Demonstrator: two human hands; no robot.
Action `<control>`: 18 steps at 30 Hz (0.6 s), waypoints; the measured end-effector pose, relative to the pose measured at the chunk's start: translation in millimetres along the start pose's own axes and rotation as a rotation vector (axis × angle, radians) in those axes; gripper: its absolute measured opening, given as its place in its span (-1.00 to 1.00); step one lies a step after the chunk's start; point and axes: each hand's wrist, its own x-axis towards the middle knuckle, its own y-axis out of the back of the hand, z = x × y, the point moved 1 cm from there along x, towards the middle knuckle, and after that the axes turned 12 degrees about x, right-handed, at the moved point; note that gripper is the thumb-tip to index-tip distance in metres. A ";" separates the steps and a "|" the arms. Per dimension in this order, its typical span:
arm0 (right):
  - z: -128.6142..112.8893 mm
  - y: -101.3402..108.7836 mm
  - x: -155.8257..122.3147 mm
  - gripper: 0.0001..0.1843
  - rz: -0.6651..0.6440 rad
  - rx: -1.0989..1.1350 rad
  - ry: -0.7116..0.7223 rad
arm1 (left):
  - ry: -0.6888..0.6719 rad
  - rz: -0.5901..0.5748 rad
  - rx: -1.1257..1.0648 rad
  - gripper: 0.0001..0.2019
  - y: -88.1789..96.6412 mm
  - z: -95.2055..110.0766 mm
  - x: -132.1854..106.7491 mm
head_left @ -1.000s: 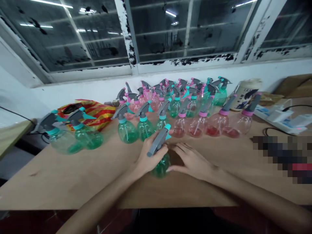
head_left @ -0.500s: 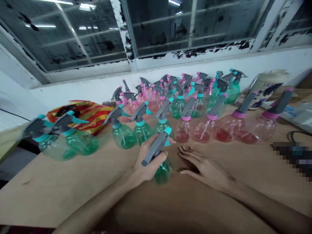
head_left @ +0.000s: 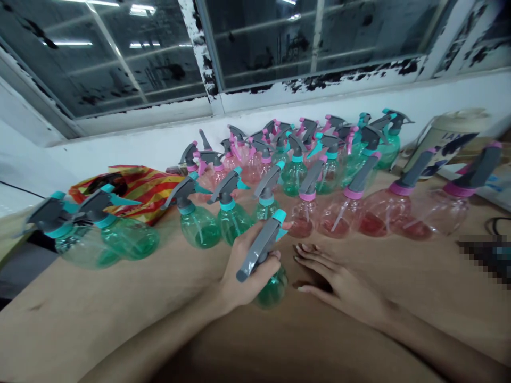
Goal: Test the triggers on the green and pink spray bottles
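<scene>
My left hand (head_left: 245, 268) is wrapped round the neck of a green spray bottle (head_left: 273, 290) with a grey and turquoise trigger head. That bottle stands at the near middle of the wooden table (head_left: 131, 324), its upper body partly hidden by my fingers. Just right of it, my right hand (head_left: 333, 276) rests on the tabletop with fingers stretched and nothing in it. Beyond my hands runs a row of spray bottles: green ones (head_left: 199, 229) to the left and pink ones (head_left: 341, 215) to the right, each with some liquid or tint at the bottom.
Several more pink and green spray bottles (head_left: 293, 173) crowd against the wall at the back. A red and yellow striped bag (head_left: 149, 186) lies at the left rear. At the right stand a cream jug (head_left: 449, 141) and a pixelated dark object (head_left: 489, 258). Windows rise behind.
The view has shifted slightly closer. My left hand still grips the green spray bottle, and my right hand stays flat on the table beside it.
</scene>
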 end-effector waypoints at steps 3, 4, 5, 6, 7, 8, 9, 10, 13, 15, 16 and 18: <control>0.7 0.0 -0.1 -0.41 0.021 0.001 0.006 | -0.039 -0.015 -0.005 -0.77 -4.1 4.3 4.3; 1.0 0.0 -0.1 -0.40 0.023 0.002 0.006 | -0.050 -0.022 -0.001 -0.78 -5.2 5.1 5.9; 1.3 -0.1 -0.1 -0.39 0.022 0.003 0.006 | -0.059 -0.028 0.002 -0.79 -6.1 5.5 7.3; 1.6 -0.2 -0.1 -0.39 0.017 0.005 0.005 | -0.066 -0.028 0.001 -0.81 -6.6 5.6 8.5; 1.9 -0.3 -0.1 -0.38 0.009 0.006 0.003 | -0.076 -0.029 -0.005 -0.82 -6.9 5.5 9.4; 2.2 -0.3 0.1 -0.38 0.000 0.005 0.000 | -0.089 -0.034 -0.017 -0.82 -6.9 5.5 9.8; 2.4 -0.3 0.2 -0.37 -0.008 0.005 -0.004 | -0.105 -0.040 -0.027 -0.80 -6.6 5.5 10.0; 2.5 -0.2 0.3 -0.38 -0.014 0.004 -0.007 | -0.116 -0.052 -0.031 -0.79 -6.2 5.8 9.8; 2.2 0.5 0.6 -0.39 -0.011 0.010 -0.016 | -0.104 -0.074 -0.011 -0.78 -4.2 7.2 8.6; 1.8 1.0 0.6 -0.40 -0.003 0.015 -0.020 | -0.078 -0.082 0.001 -0.79 -3.1 8.1 8.5; 1.7 1.2 0.5 -0.40 -0.002 0.015 -0.021 | -0.076 -0.085 0.000 -0.78 -2.7 8.4 8.8; 1.6 1.6 0.2 -0.40 -0.002 0.018 -0.024 | -0.099 -0.094 -0.016 -0.75 -2.2 8.6 10.3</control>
